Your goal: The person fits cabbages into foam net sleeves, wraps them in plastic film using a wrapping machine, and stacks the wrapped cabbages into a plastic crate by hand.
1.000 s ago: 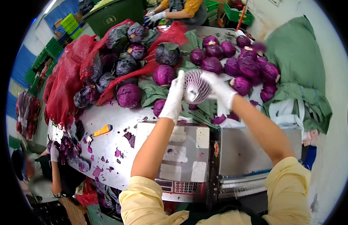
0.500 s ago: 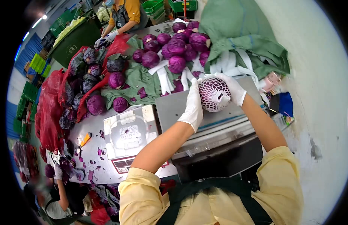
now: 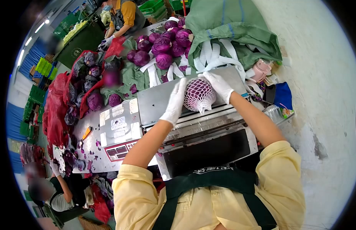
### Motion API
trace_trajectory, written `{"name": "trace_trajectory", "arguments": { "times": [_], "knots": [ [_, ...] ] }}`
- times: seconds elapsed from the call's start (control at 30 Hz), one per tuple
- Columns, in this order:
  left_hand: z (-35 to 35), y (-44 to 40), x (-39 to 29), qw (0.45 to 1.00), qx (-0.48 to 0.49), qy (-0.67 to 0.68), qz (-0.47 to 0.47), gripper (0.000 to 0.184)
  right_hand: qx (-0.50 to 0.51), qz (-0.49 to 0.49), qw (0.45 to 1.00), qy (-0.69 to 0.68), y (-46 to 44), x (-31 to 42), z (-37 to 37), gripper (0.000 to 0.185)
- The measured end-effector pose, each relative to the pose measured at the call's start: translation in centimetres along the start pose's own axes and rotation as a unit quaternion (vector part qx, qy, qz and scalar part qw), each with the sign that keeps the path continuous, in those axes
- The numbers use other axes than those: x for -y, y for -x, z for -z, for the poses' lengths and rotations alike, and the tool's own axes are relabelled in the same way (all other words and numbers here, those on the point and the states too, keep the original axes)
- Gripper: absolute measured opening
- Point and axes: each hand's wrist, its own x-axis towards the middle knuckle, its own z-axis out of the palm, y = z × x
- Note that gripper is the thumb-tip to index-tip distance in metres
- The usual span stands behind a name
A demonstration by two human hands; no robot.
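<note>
Head view: left fingers and right fingers clasp a netted cabbage, scale nearby, bare cabbages beyond.

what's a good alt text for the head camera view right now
A white-gloved left hand and white-gloved right hand hold a round purple cabbage in white foam netting over a flat grey metal machine. A red-trimmed square silver scale stands to the left; unwrapped purple cabbages and a large green woven sack lie beyond.
</note>
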Motion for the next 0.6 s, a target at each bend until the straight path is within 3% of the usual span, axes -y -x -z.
{"name": "trace_trajectory", "arguments": {
  "times": [0.03, 0.07, 0.1, 0.2, 0.23, 0.33, 0.37, 0.4, 0.43, 0.5, 0.53, 0.6],
  "knots": [
    [2.2, 1.5, -0.4, 0.983, -0.032, -0.155, -0.094, 0.048, -0.024, 0.145, 0.943, 0.298, 1.6, 0.8, 2.0, 0.032],
    [2.2, 2.0, -0.6, 0.977, -0.051, -0.157, -0.133, 0.044, -0.023, 0.125, 0.959, 0.254, 1.5, 0.5, 2.1, 0.031],
    [4.2, 4.0, -2.9, 0.971, -0.011, -0.205, -0.125, 0.044, -0.011, 0.297, 0.879, 0.374, 2.5, -0.1, 4.3, 0.036],
    [10.4, 7.6, -2.6, 0.787, 0.075, -0.505, -0.345, 0.050, 0.138, 0.304, 0.708, 0.623, 7.1, 0.7, 8.9, 0.053],
    [12.9, 8.8, -1.6, 0.734, 0.177, -0.582, -0.302, 0.055, 0.182, 0.301, 0.632, 0.691, 8.2, -0.5, 10.1, 0.058],
    [12.9, 9.2, -1.2, 0.690, 0.189, -0.626, -0.311, 0.063, 0.196, 0.328, 0.612, 0.693, 8.4, -1.1, 10.3, 0.063],
    [12.2, 8.7, -1.1, 0.682, 0.237, -0.624, -0.299, 0.064, 0.216, 0.350, 0.601, 0.685, 8.4, -1.7, 10.2, 0.064],
    [11.1, 8.5, -1.8, 0.672, 0.281, -0.624, -0.282, 0.065, 0.241, 0.353, 0.615, 0.662, 7.8, -2.4, 9.6, 0.056],
    [8.4, 8.3, -4.0, 0.638, 0.311, -0.630, -0.316, 0.066, 0.244, 0.401, 0.593, 0.654, 7.2, -3.8, 8.1, 0.043],
    [7.4, 7.7, -1.8, 0.654, 0.282, -0.611, -0.345, 0.050, 0.262, 0.389, 0.626, 0.623, 7.3, -2.6, 7.6, 0.029],
    [7.5, 7.8, -0.2, 0.658, 0.274, -0.616, -0.336, 0.050, 0.254, 0.362, 0.687, 0.577, 6.8, -3.4, 7.3, 0.023],
    [6.5, 7.8, 2.1, 0.814, 0.223, -0.442, -0.303, 0.029, 0.201, 0.284, 0.820, 0.454, 8.5, -3.4, 7.0, 0.009]
  ]
}}
